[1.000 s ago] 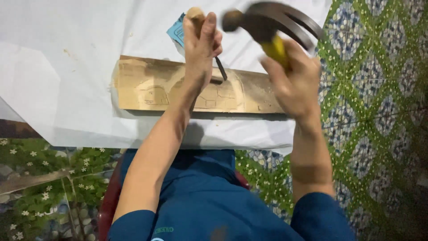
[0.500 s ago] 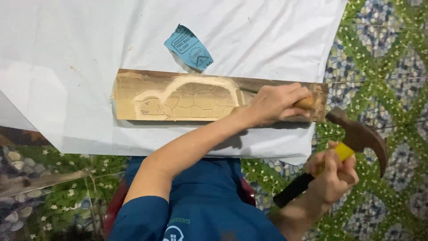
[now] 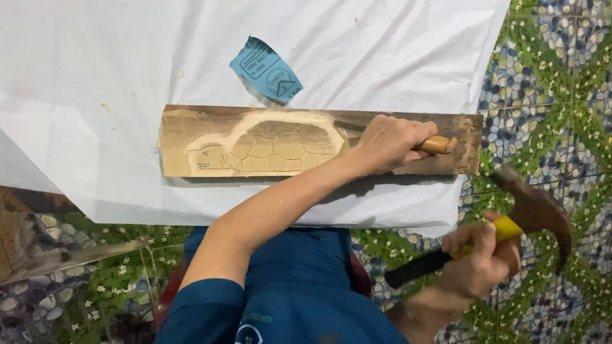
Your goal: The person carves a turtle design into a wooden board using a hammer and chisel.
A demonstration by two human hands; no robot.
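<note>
Left hand [image 3: 389, 143] fisted with forearm stretched forward; right hand [image 3: 478, 258] clenched, drawn back low at the side.

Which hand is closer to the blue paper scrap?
Left. The left hand grips a chisel on the plank, just below-right of the blue scrap. The right hand holds the hammer farther away.

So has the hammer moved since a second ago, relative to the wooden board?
Yes. The hammer, gripped in the right hand, has swung from above the wooden board down to its lower right, over the patterned floor.
</note>
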